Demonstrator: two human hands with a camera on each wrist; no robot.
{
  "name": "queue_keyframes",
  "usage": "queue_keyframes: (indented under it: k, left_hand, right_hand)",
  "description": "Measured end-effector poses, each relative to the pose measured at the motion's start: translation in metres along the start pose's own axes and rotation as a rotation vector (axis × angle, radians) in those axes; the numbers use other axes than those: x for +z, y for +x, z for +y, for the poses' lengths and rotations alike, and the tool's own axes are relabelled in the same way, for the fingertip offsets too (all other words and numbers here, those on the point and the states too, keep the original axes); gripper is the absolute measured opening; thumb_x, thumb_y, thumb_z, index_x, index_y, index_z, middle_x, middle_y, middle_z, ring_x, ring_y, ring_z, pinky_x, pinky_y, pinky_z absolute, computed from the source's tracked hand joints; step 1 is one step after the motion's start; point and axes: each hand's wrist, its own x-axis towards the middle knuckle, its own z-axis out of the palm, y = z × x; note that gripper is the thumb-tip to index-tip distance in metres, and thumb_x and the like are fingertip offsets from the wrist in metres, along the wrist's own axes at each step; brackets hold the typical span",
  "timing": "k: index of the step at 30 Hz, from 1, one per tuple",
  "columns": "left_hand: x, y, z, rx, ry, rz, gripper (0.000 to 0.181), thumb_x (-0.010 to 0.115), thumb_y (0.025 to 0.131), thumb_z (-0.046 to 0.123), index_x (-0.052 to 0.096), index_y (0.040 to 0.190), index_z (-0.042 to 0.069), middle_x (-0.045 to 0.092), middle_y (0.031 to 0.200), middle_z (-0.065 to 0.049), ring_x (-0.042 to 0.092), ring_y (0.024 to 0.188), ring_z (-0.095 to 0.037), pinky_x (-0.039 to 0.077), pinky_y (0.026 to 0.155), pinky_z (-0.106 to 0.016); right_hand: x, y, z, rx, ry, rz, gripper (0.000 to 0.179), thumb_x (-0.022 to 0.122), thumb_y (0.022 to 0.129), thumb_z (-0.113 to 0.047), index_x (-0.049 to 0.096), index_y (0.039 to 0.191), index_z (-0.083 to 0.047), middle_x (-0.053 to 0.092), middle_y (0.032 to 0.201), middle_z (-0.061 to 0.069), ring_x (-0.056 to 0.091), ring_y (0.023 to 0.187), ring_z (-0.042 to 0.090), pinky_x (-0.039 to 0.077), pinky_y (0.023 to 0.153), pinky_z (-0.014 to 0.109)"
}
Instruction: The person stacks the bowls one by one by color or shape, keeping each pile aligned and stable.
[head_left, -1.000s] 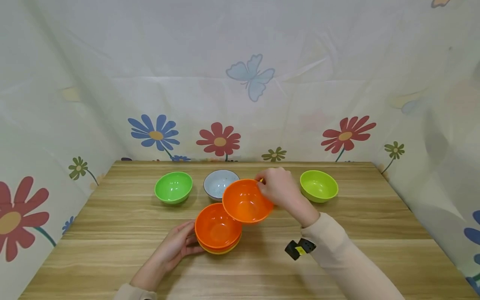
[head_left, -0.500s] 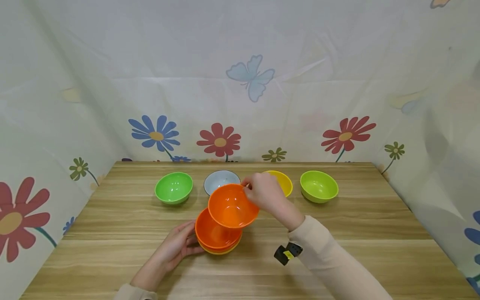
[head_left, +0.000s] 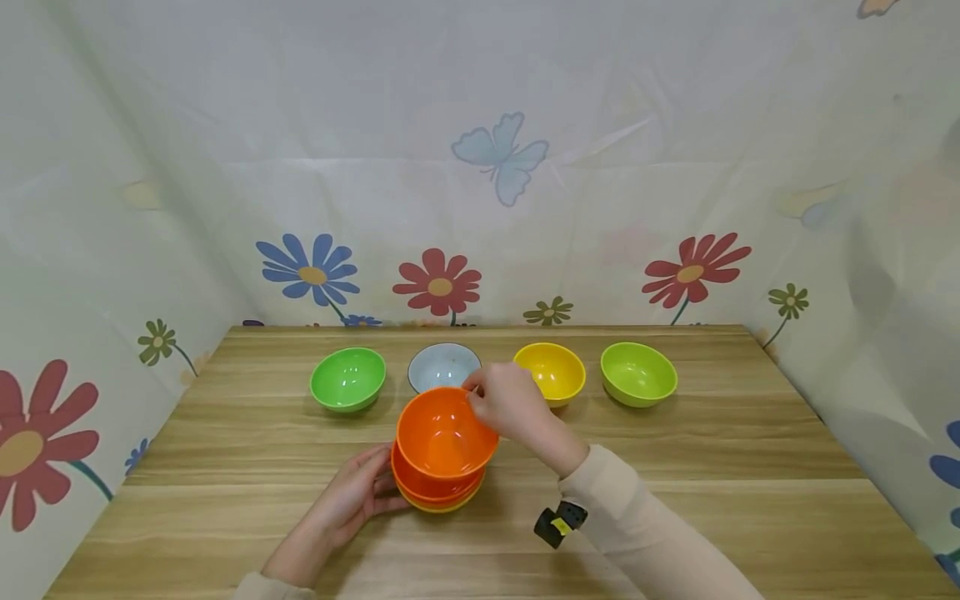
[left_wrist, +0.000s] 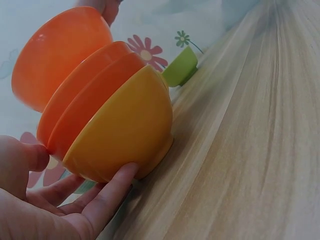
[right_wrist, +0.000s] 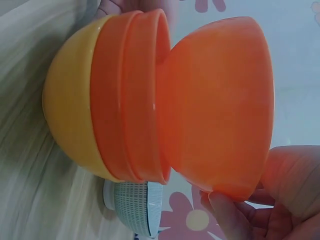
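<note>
My right hand (head_left: pixel 516 408) pinches the far right rim of an orange bowl (head_left: pixel 442 429), thumb on one side and fingers on the other. That bowl hangs over a nested stack, its base partly inside the stack's top in the right wrist view. The stack has two orange bowls (right_wrist: pixel 142 100) inside a yellow bowl (left_wrist: pixel 125 127), which stands upright on the table. Around the stack's left side curls my left hand (head_left: pixel 348 497), its thumb at the orange rims and its fingers against the yellow bowl's lower wall.
Along the back of the wooden table (head_left: pixel 712 517) stand a green bowl (head_left: pixel 348 379), a pale blue patterned bowl (head_left: pixel 442 367), another yellow bowl (head_left: pixel 551 372) and a lime bowl (head_left: pixel 638 375). A flowered cloth (head_left: pixel 337 192) hangs behind and at both sides.
My right hand has carried the orange bowl left and towards me, from beside the stack to over it. The back yellow bowl has come into sight. My left hand stays put.
</note>
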Motion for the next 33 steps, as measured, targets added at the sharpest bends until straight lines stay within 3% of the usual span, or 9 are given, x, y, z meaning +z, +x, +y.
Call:
queue_keyframes:
  k: [23,33]
  left_hand:
    - [0.001,0.000,0.000,0.010,-0.017,-0.006,0.055,0.043,0.097,0.037,0.040,0.135,-0.003,0.042,0.137,-0.019,0.059,0.100,-0.020,0.052,0.085,-0.046]
    - [0.001,0.000,0.000,0.012,-0.023,-0.007,0.054,0.042,0.097,0.036,0.040,0.134,-0.003,0.048,0.134,-0.014,0.059,0.099,-0.019,0.051,0.085,-0.046]
  right_hand:
    - [0.018,-0.005,-0.003,0.031,0.022,-0.003,0.013,0.065,0.082,-0.011,0.075,0.088,-0.009,0.070,0.078,0.004,0.052,0.057,0.011,0.041,0.046,0.013]
    - [0.023,-0.006,-0.003,0.044,-0.014,0.033,0.012,0.066,0.080,-0.012,0.076,0.087,-0.010,0.070,0.077,0.003,0.051,0.057,0.011,0.039,0.045,0.013]
